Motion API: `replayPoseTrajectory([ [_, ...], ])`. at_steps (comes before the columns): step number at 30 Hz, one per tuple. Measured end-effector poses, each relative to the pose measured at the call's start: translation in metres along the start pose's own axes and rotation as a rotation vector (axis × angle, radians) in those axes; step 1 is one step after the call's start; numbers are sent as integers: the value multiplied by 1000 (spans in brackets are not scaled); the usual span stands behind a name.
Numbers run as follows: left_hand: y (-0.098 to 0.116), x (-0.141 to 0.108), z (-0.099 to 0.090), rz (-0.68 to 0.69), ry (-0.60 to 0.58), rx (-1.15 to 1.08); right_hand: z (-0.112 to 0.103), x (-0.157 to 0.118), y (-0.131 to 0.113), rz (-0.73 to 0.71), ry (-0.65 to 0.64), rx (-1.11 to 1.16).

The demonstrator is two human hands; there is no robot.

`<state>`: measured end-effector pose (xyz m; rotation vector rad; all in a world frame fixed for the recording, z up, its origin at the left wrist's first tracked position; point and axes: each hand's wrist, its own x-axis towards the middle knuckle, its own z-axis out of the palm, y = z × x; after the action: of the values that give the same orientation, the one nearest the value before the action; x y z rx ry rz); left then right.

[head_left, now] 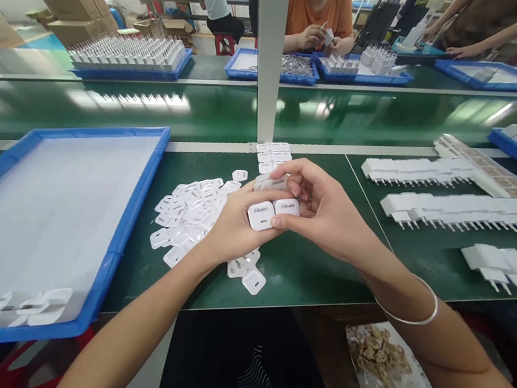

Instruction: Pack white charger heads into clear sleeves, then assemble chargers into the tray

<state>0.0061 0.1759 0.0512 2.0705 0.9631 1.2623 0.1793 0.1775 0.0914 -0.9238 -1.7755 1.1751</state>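
My left hand (241, 223) is closed around white plug chargers, held over the green bench. Two faces marked "Fibaks" point toward me: the left charger (260, 215) has a dark slot, and the right charger (287, 207) sits beside it. Fingers of my right hand (325, 208) close on the right charger, thumb at its lower edge. Another white piece (271, 182) with the same lettering shows behind my left fingers, partly hidden. Under and left of my hands lies a loose pile of white face plates (191, 211). Several more plates (273, 153) lie in neat rows beyond.
To the left is a blue-rimmed tray (133, 204) with a few chargers (47, 307) at its near corner. Rows of white chargers (453, 210) lie at right. A post (270, 58) rises behind my hands. Across the conveyor, a person in orange (320, 14) handles a part.
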Motion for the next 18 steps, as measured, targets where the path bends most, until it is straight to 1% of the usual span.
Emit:
replayPoseTrajectory([
  [4, -2, -1, 1, 2, 1, 8, 4, -1, 0, -2, 36, -73],
  [8, -1, -1, 1, -5, 9, -3, 7, -2, 2, -33, 73, -66],
  [10, 1, 0, 0, -1, 14, 1, 5, -1, 1, -39, 58, 5],
  [12, 4, 0, -2, 15, 22, 10, 1, 1, 0, -27, 31, 131],
  [15, 7, 1, -5, 54, 55, 9, -6, 4, -3, 8, 0, 324],
  [18, 6, 0, -5, 79, 72, 32, -10, 8, -3, 51, -37, 455],
])
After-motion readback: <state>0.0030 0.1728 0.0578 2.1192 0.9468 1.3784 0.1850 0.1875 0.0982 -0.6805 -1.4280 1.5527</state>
